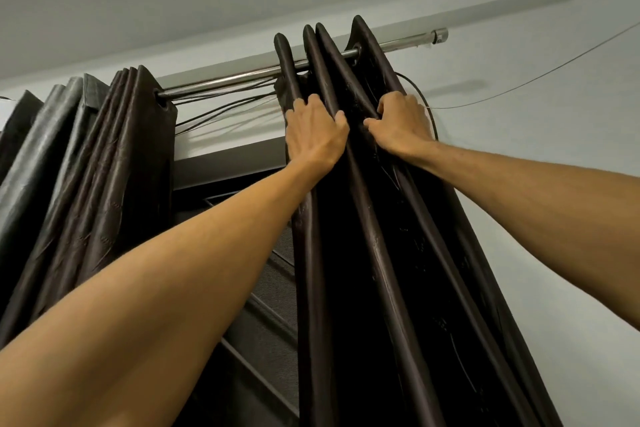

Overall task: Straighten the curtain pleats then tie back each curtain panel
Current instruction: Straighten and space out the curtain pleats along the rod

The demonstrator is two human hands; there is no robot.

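Both hands work high on the dark brown satin curtain panel (398, 253) hung from the steel rod (242, 74): left hand (313, 133) and right hand (401, 125) each grip a pleat. Pleat-straightening step; next, probably draw folds even downward. Tie-back not begun.

Right curtain panel (398, 253): dark brown, satin sheen, faint thin stitched-line pattern; deep folds near black.
Left curtain panel (114, 166): same dark brown, faint stitched lines; far-left folds grey.
Curtain rod (225, 80): polished silver.
Wall (554, 166): pale grey-white, plain.
Cables (225, 109): black.
Window blind (263, 288) between panels: dark grey, plain.
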